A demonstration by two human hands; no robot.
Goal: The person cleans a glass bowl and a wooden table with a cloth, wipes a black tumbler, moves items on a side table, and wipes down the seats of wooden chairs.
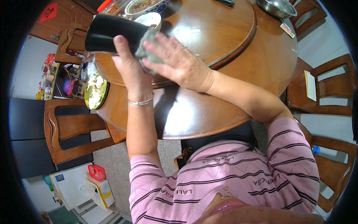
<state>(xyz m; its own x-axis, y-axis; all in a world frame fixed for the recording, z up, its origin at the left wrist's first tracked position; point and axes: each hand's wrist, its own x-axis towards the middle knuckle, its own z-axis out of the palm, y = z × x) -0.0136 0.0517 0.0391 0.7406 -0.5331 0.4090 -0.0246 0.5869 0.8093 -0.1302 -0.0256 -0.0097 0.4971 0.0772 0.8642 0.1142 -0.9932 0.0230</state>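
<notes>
A black cylindrical container (114, 33) is held tilted above the near-left part of the round wooden table (223, 98). My left hand (130, 63) grips it from below, thumb along its near side; the other fingers are mostly hidden. Around its right end lies a crumpled grey-green cloth (152, 46). My right hand (180, 64) is on this cloth, pressing it against the container, fingers slightly spread and blurred. Just behind the container stands a white bowl (149, 20) with dark liquid.
A patterned bowl of food (148, 5) and a red-lidded jar (107, 7) stand at the back left. A green-rimmed plate with white pieces (96, 93) sits at the left edge. The raised turntable (223, 30) bears a dark object (225, 2). A metal basin (277, 8) is far right. Wooden chairs (78, 126) surround the table.
</notes>
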